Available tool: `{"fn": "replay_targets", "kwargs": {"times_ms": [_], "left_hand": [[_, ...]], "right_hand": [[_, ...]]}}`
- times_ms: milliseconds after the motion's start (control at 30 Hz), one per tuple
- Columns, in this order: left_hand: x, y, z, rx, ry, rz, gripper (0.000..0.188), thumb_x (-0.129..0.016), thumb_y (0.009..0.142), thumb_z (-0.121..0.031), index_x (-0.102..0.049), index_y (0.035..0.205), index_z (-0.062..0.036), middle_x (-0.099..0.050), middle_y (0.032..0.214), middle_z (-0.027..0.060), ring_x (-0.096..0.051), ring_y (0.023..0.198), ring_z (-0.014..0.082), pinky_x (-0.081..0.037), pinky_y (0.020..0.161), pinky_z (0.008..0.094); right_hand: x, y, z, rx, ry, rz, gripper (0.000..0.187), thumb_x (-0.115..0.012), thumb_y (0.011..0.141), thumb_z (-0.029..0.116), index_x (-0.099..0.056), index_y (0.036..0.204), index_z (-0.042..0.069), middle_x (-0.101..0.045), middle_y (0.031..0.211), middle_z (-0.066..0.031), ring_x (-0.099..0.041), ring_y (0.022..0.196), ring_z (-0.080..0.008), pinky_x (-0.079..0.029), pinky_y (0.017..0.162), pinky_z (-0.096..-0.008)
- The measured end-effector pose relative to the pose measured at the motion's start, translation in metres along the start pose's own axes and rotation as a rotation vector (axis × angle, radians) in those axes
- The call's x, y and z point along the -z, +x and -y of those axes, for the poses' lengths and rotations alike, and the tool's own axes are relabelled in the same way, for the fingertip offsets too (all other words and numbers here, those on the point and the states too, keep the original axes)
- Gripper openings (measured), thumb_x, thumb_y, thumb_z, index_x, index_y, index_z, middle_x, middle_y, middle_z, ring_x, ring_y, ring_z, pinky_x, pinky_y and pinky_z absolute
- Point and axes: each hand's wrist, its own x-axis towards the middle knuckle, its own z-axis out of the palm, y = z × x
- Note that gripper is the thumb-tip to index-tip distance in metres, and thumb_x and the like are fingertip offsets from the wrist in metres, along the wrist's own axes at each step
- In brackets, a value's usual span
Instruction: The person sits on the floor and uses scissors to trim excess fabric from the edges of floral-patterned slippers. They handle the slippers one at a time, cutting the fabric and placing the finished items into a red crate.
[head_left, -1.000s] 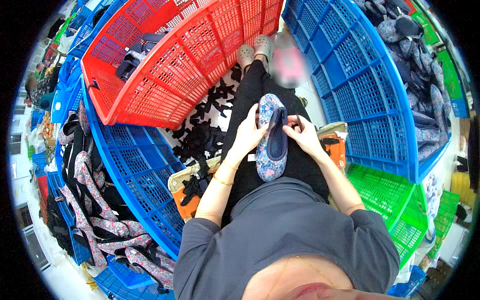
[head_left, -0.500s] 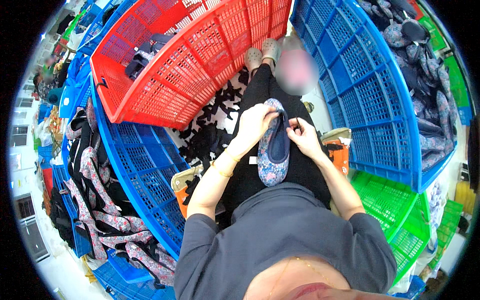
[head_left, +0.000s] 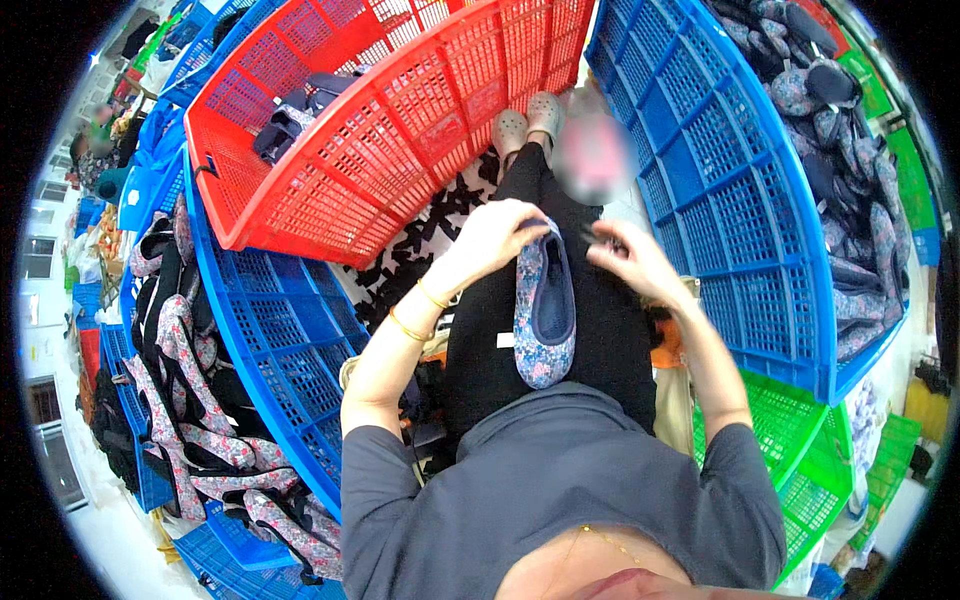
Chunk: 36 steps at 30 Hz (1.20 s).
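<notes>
A blue floral slip-on shoe (head_left: 530,335) with a dark lining lies over my lap, its rounded toe towards me and its opening facing up. My left hand (head_left: 497,238) pinches the shoe's far end at the rim. To the right of the shoe, apart from it, my right hand (head_left: 635,262) is raised with its fingers bent together. Something small and dark shows at those fingertips, too blurred to name. A small white tag sticks out beside the shoe's left side.
Ahead stands a red crate (head_left: 400,140) with some shoes in it. Pink floral shoes (head_left: 190,350) fill a blue crate on the left. Beyond a blue crate wall (head_left: 710,190) on the right are more dark floral shoes (head_left: 850,200). Black scraps (head_left: 440,215) litter the floor; a green crate (head_left: 770,420) stands near right.
My right hand has moved away from the shoe's rim to the right. The shoe has shifted slightly nearer to me, still in my left hand.
</notes>
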Motion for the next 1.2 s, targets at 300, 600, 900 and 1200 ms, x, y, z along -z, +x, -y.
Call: {"fn": "replay_targets", "kwargs": {"times_ms": [300,600,900,1200], "left_hand": [[0.01,0.01,0.003,0.028,-0.042,0.06,0.023,-0.066,0.087,-0.024,-0.066,0.097,-0.0025,-0.061,0.073,0.0148,-0.061,0.067,0.0234,-0.048,0.064,0.0344],[0.007,0.015,0.016,-0.093,-0.01,0.071,0.021,-0.063,0.087,-0.021,-0.064,0.099,-0.0035,-0.065,0.086,0.017,-0.064,0.083,0.0327,-0.049,0.073,0.0393],[0.002,0.017,0.011,-0.164,-0.014,0.055,0.019,-0.064,0.084,-0.018,-0.066,0.097,-0.0047,-0.066,0.089,0.0151,-0.064,0.087,0.0321,-0.05,0.076,0.0387],[-0.005,0.018,0.012,-0.142,-0.033,0.014,0.02,-0.065,0.084,-0.018,-0.068,0.099,-0.0058,-0.067,0.089,0.0136,-0.064,0.087,0.0302,-0.05,0.077,0.0378]], "right_hand": [[0.021,0.054,0.042,0.252,-0.397,0.358,0.036,-0.065,0.088,0.039,-0.064,0.099,0.004,-0.065,0.086,-0.0117,-0.064,0.078,-0.0242,-0.05,0.071,-0.0352],[0.02,0.086,0.062,0.247,-0.327,0.626,0.037,-0.066,0.088,0.037,-0.063,0.097,0.001,-0.064,0.087,-0.0134,-0.062,0.081,-0.0217,-0.049,0.075,-0.0352],[0.015,0.102,0.05,0.356,-0.308,0.723,0.028,-0.068,0.088,0.027,-0.059,0.091,0.001,-0.058,0.073,-0.0044,-0.054,0.07,-0.0139,-0.045,0.065,-0.0315],[0.019,0.099,0.055,0.286,-0.377,0.733,0.037,-0.068,0.088,0.033,-0.06,0.102,0.001,-0.058,0.081,-0.0075,-0.054,0.075,-0.0169,-0.045,0.068,-0.0321]]}}
